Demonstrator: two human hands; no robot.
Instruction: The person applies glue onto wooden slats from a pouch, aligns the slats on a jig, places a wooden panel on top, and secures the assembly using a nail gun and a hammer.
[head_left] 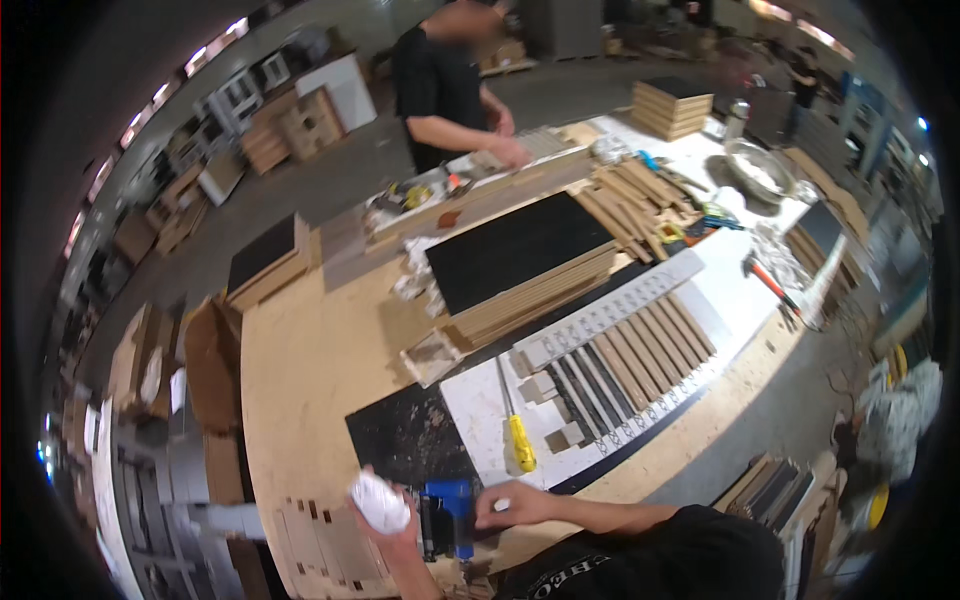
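Head view: nearest, the left hand (400, 548) wraps closed around a white rounded object (380, 502) (bottle or wrapped bundle, I cannot tell which) at the near left of the desk (300, 350), presumably tilted up for a firm palm hold. The right hand (517, 506) is narrow, its fingers curled beside a blue tool (460, 515); a small white piece (502, 505) shows at those fingers, though whether it is gripped I cannot tell. The blue tool sits between both hands, likely for easy reach.

Just beyond, a yellow-handled screwdriver (521, 442) lies handle to the near side, which suits a quick pick-up. To its right, brown and dark strips (620, 375) lie side by side against a pale bar (615, 308), seemingly to keep their ends level.

Farther, black-topped boards (520, 250) are stacked, probably to save space, with loose wooden strips (640, 205) to their right. Along the desk's rounded left edge there looks to be more room for moving than on the crowded right. At the far side stands a co-worker (440, 95), arms over the desk.
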